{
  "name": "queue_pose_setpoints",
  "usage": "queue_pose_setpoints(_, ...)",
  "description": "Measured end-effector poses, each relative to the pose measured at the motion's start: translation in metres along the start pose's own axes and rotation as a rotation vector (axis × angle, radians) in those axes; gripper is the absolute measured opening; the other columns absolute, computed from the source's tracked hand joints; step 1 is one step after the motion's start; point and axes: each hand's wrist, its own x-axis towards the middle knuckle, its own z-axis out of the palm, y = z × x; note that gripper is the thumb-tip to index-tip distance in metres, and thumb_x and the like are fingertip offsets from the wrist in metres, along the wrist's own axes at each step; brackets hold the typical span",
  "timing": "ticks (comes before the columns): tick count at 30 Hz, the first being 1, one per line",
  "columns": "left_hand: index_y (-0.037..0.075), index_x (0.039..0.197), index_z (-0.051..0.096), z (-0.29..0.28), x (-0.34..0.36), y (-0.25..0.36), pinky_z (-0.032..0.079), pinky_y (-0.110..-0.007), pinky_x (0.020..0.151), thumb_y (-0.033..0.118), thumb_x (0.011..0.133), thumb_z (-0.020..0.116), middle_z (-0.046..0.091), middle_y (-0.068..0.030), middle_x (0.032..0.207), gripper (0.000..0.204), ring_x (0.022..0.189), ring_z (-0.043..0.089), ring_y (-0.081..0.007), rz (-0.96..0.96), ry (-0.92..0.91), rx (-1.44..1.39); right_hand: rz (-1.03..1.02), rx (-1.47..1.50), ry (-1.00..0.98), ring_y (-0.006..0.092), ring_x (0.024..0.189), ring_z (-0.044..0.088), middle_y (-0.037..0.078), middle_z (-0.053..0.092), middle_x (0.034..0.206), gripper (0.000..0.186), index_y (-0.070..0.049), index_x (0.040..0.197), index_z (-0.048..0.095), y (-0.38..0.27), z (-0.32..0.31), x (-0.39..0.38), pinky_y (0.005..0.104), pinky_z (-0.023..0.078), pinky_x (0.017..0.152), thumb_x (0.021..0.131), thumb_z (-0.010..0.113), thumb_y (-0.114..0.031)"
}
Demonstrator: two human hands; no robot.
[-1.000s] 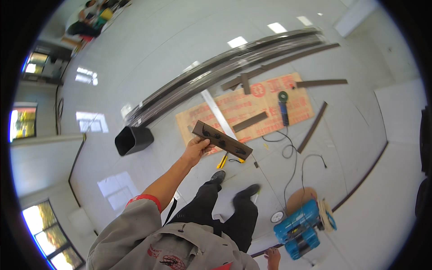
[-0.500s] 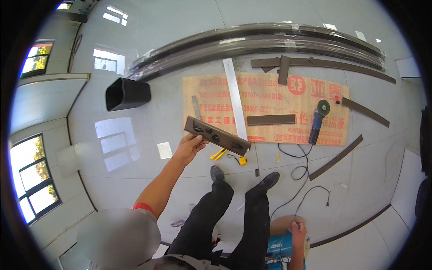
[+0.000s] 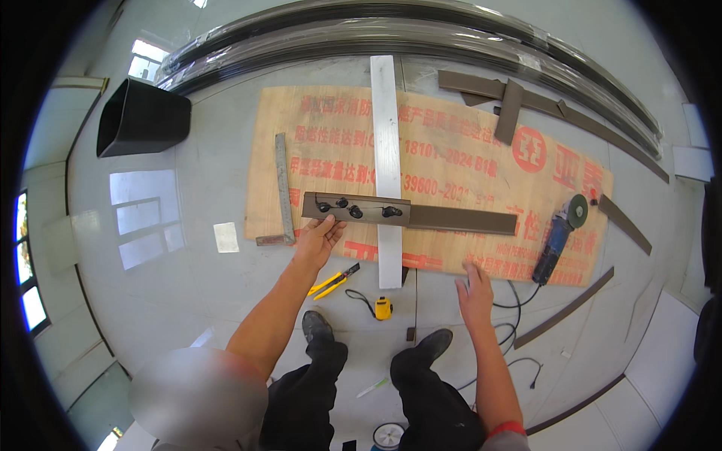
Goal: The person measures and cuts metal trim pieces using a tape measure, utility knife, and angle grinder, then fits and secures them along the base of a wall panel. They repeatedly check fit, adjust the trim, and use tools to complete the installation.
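Observation:
My left hand [image 3: 321,239] grips the lower edge of a brown strip [image 3: 346,207] with several dark blobs on it. Its right end meets or overlaps another brown strip [image 3: 459,219], over a printed wooden board [image 3: 271,113]. A long white bar [image 3: 387,129] crosses the board beneath. My right hand [image 3: 474,289] is open by the board's lower edge, fingers apart and below the second strip. An angle grinder [image 3: 556,240] lies to the right. A metal square [image 3: 282,180] is left of my left hand. Yellow-handled snips [image 3: 328,284] and a tape measure [image 3: 383,307] lie below.
Wrapped long profiles [image 3: 406,30] stretch across the back. A black square tube [image 3: 139,116] stands out at back left. More brown strips [image 3: 564,304] lie on the tiled floor, with cables [image 3: 519,361] at right. My shoes [image 3: 432,344] are near the tools.
The view has tilted down over the board. The held strip has moved level with the one lying there. My right hand has risen from low right to the board's edge.

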Motion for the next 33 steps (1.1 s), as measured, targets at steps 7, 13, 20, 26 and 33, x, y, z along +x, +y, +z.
queue_pose_setpoints(7,0.001,0.115,0.060,-0.014,0.043,-0.013,0.062,-0.032,0.090,0.007,0.102,0.062,0.070,-0.0120,0.114,0.014,0.104,0.072,-0.0231,0.008,-0.074,-0.030,-0.455,-0.505,-0.009,0.0305,0.110,0.060,0.010,0.061,0.112,0.032,-0.012,0.110,0.065,0.029,0.032,0.123,0.0444,0.052,0.091,0.081,0.076,-0.015)
queue_pose_setpoints(13,0.001,0.116,0.060,-0.022,0.050,-0.019,0.061,-0.032,0.091,0.009,0.103,0.062,0.070,-0.0118,0.116,0.016,0.106,0.071,-0.0227,0.020,-0.144,-0.007,-0.504,-0.749,-0.051,0.0294,0.090,0.064,0.008,0.060,0.093,0.008,-0.013,0.092,0.064,0.075,0.009,0.152,0.0437,0.054,0.075,0.085,0.063,-0.017)
queue_pose_setpoints(20,0.000,0.112,0.063,-0.050,0.038,-0.030,0.061,-0.032,0.084,0.022,0.102,0.066,0.073,-0.0141,0.111,0.024,0.099,0.073,-0.0209,-0.092,-0.102,0.120,-0.455,-0.467,-0.198,0.0362,0.096,0.066,0.015,0.064,0.103,0.025,-0.010,0.111,0.065,0.027,-0.005,0.124,0.0466,0.056,0.080,0.087,0.070,-0.017)
queue_pose_setpoints(26,-0.001,0.100,0.069,-0.084,-0.020,-0.043,0.053,-0.027,0.064,0.023,0.097,0.070,0.073,-0.0077,0.089,0.024,0.077,0.069,-0.0134,0.135,-0.264,0.737,-0.824,-0.355,-0.823,0.0343,0.103,0.066,0.016,0.062,0.115,0.046,-0.010,0.124,0.060,-0.089,0.072,0.020,0.0454,0.057,0.081,0.086,0.074,-0.032)
queue_pose_setpoints(33,0.001,0.109,0.070,-0.097,-0.087,-0.083,0.051,-0.025,0.068,0.018,0.095,0.073,0.071,-0.0041,0.092,0.022,0.081,0.064,-0.0087,-0.062,-0.352,0.682,-0.801,-0.480,-0.771,0.0382,0.099,0.065,0.020,0.059,0.111,0.055,-0.003,0.120,0.057,-0.076,0.154,-0.039,0.0455,0.058,0.079,0.077,0.083,-0.025)
